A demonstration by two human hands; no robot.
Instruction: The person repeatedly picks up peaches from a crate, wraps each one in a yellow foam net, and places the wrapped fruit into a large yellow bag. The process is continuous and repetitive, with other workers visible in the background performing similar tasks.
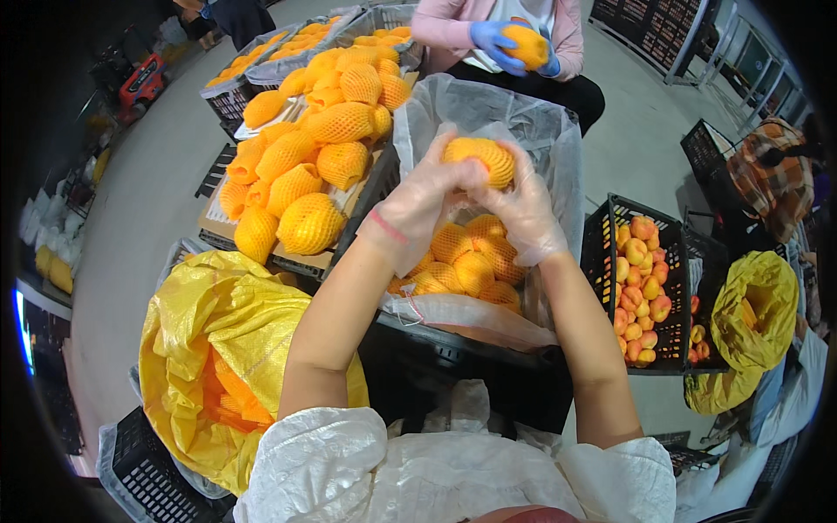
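Observation:
Both my hands wear clear plastic gloves. Between them, over a crate lined with white film, is a fruit in a yellow foam net sleeve. My left hand grips its left side, and my right hand holds it from the right, the thumbs close together on the near side. Below, several net-wrapped fruits lie inside the crate. To the left, a pile of yellow foam-netted fruits and sleeves rests on cardboard.
At left a yellow woven sack contains orange foam nets. A black crate of bare peaches stands at right, near another yellow sack. Opposite, a person in blue gloves holds a wrapped fruit. Lined crates stand behind the pile.

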